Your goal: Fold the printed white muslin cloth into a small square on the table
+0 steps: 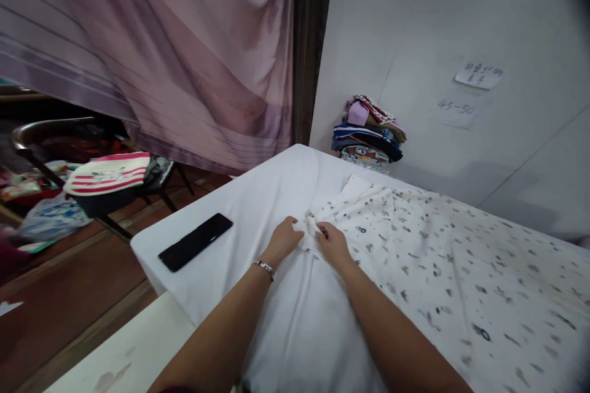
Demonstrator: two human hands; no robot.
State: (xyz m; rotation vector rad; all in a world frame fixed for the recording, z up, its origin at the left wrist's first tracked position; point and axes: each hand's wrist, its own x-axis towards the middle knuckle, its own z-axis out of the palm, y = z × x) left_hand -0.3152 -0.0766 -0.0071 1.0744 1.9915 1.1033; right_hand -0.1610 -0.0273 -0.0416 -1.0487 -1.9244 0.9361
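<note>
A white garment with small grey prints [452, 264] lies spread over a table covered by a white cloth [258, 196]. My left hand [284, 238], with a metal bracelet at the wrist, pinches the garment's near-left edge. My right hand [332, 243] grips the same bunched edge right beside it, fingers curled. The two hands almost touch.
A black phone [195, 241] lies on the cloth to the left of my hands. A stack of folded clothes [369, 132] sits at the far table corner against the white wall. A chair with a red-striped cloth [108, 173] stands at left before a mauve curtain.
</note>
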